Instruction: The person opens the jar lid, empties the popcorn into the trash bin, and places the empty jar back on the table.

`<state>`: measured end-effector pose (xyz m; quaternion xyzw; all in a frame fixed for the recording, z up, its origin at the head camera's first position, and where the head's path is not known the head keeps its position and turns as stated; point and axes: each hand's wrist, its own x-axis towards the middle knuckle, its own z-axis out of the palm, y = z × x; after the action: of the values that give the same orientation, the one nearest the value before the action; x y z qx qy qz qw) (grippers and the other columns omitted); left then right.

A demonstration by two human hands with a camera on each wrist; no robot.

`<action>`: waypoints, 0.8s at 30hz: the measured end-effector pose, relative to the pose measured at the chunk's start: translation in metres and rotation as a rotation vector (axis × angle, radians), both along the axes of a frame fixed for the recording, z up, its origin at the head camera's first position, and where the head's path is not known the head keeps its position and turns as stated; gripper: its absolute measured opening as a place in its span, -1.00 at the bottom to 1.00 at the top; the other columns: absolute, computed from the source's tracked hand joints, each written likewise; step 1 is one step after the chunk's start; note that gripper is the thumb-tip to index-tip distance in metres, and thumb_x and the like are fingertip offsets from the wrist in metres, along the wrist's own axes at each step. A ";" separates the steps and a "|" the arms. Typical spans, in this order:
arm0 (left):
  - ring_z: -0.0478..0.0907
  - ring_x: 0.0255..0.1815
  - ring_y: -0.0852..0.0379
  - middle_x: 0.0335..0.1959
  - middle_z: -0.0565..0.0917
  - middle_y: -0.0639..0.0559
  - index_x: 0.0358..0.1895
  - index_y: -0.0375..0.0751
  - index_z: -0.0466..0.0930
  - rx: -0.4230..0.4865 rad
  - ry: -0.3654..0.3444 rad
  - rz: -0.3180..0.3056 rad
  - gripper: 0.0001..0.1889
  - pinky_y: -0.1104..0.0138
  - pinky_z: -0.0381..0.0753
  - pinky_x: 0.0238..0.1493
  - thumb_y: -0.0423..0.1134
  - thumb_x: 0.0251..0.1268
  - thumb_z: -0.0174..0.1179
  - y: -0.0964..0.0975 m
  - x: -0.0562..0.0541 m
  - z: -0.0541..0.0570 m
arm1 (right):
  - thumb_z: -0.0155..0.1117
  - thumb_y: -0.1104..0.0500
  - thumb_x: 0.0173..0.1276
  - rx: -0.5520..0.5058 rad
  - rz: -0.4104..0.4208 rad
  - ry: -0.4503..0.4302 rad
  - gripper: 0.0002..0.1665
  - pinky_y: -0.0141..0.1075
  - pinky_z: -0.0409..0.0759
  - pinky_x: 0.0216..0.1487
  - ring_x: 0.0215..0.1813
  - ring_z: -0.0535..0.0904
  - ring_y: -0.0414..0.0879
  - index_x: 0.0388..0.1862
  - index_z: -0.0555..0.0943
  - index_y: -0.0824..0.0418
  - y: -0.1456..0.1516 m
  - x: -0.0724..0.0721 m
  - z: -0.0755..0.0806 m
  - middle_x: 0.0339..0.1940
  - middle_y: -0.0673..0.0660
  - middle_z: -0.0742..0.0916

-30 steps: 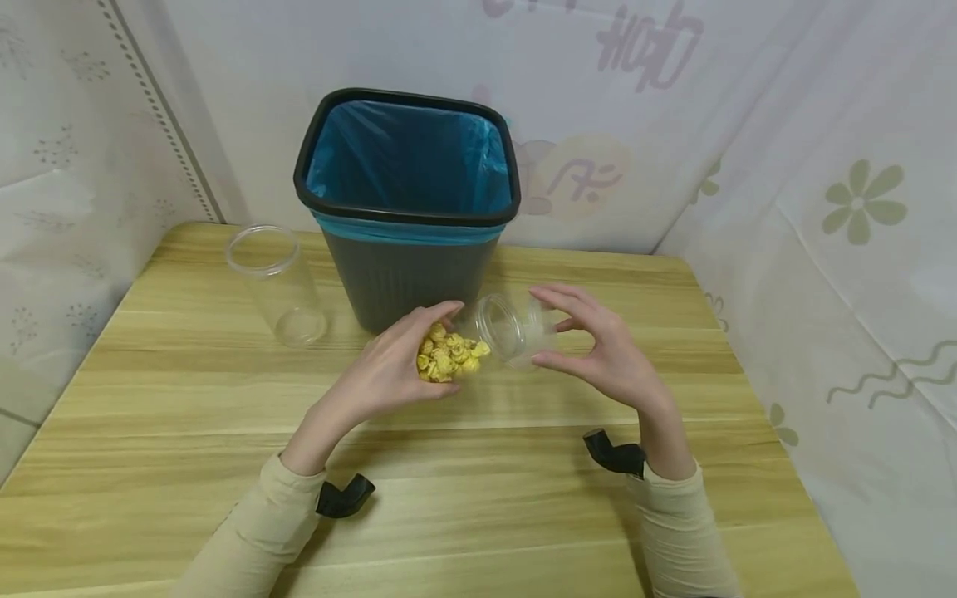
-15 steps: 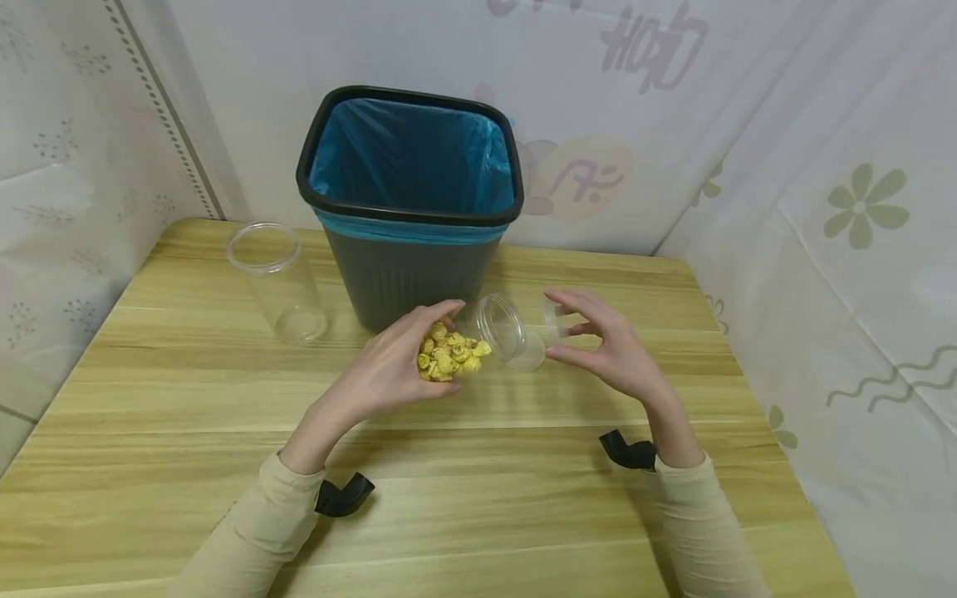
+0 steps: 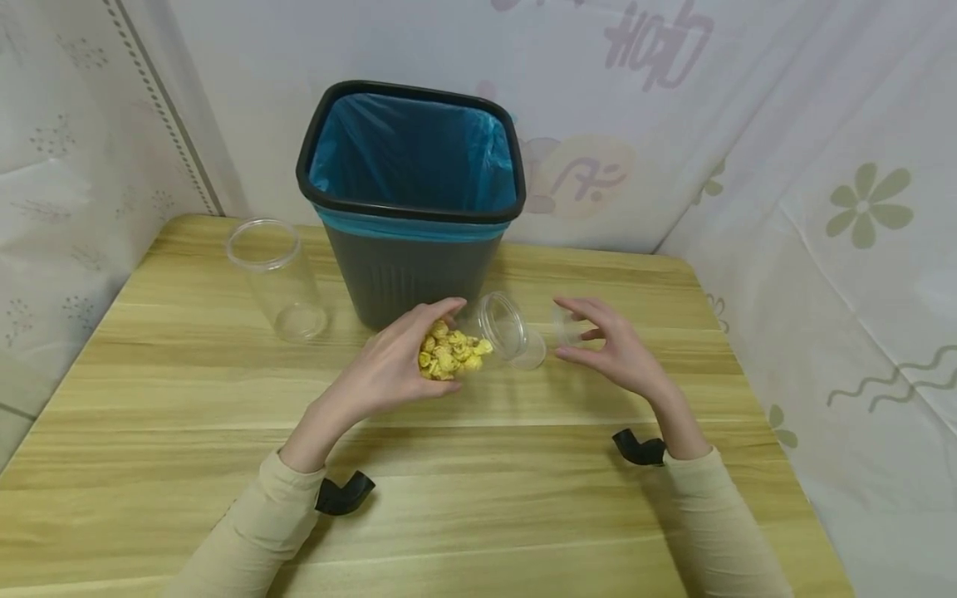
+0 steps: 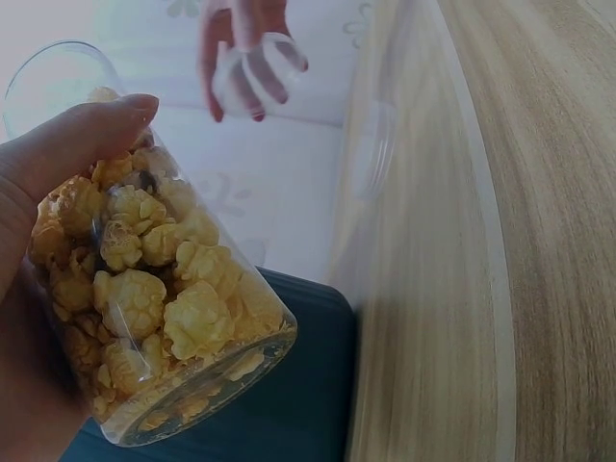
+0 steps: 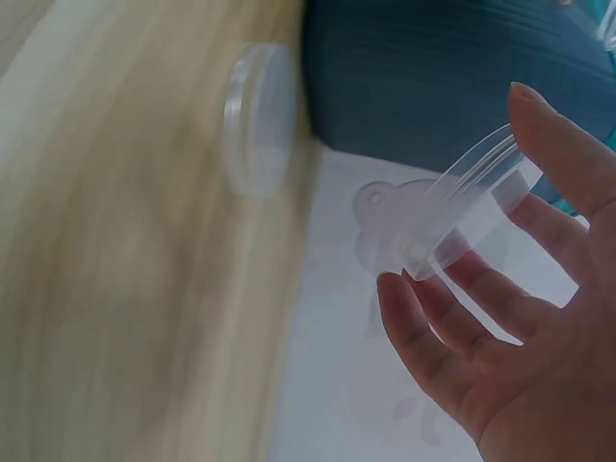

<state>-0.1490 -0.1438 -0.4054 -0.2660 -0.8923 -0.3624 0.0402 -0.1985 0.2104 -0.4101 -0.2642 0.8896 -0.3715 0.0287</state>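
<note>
My left hand grips a clear plastic jar of yellow popcorn, fingers and thumb wrapped round its wall. The jar lies tilted, its uncovered mouth turned toward my right hand. My right hand pinches a clear round lid between thumb and fingertips, apart from the jar's mouth and to its right. A second clear lid rests on the table, just below and right of the jar's mouth in the head view. At the left, an empty clear jar stands upright without a lid.
Behind the hands stands a dark grey bin lined with a blue bag. Everything is on a wood-grain table. Patterned white sheets hang round its back and sides.
My right hand has moved right with its lid, away from the jar's mouth, so the lid on the table shows more. The left hand and popcorn jar stay nearly still.
</note>
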 end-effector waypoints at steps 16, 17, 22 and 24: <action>0.56 0.23 -0.01 0.23 0.57 -0.01 0.57 0.09 0.19 0.012 0.015 0.000 0.09 -0.05 0.64 0.21 -0.01 -0.08 0.65 -0.002 -0.001 0.002 | 0.52 0.09 0.31 0.161 -0.038 -0.068 -0.14 0.18 0.64 0.17 0.35 0.46 0.29 0.55 0.40 0.06 0.027 -0.010 -0.024 0.41 0.27 0.51; 0.56 0.24 -0.01 0.23 0.57 -0.01 0.57 0.09 0.19 0.010 0.013 0.001 0.09 -0.06 0.64 0.21 -0.01 -0.08 0.65 -0.002 -0.001 0.002 | 0.52 0.10 0.30 0.180 -0.044 -0.064 -0.14 0.18 0.64 0.18 0.34 0.46 0.29 0.55 0.40 0.08 0.028 -0.010 -0.025 0.40 0.28 0.51; 0.55 0.26 -0.01 0.25 0.57 -0.03 0.57 0.09 0.19 0.005 0.010 0.005 0.09 -0.06 0.63 0.23 0.01 -0.08 0.65 -0.002 -0.001 0.002 | 0.55 0.09 0.27 0.272 -0.069 -0.035 -0.13 0.18 0.62 0.18 0.31 0.51 0.30 0.53 0.43 0.14 0.034 -0.011 -0.032 0.37 0.34 0.53; 0.55 0.26 -0.01 0.25 0.57 -0.04 0.57 0.08 0.19 0.007 0.012 0.004 0.09 -0.06 0.63 0.24 0.00 -0.08 0.65 -0.002 -0.001 0.002 | 0.56 0.08 0.26 0.300 -0.073 -0.022 -0.13 0.19 0.60 0.18 0.31 0.50 0.30 0.52 0.44 0.13 0.035 -0.012 -0.034 0.37 0.35 0.53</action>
<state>-0.1495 -0.1460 -0.4033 -0.2662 -0.8914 -0.3638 0.0473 -0.2101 0.2454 -0.4438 -0.2203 0.9437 -0.2383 0.0640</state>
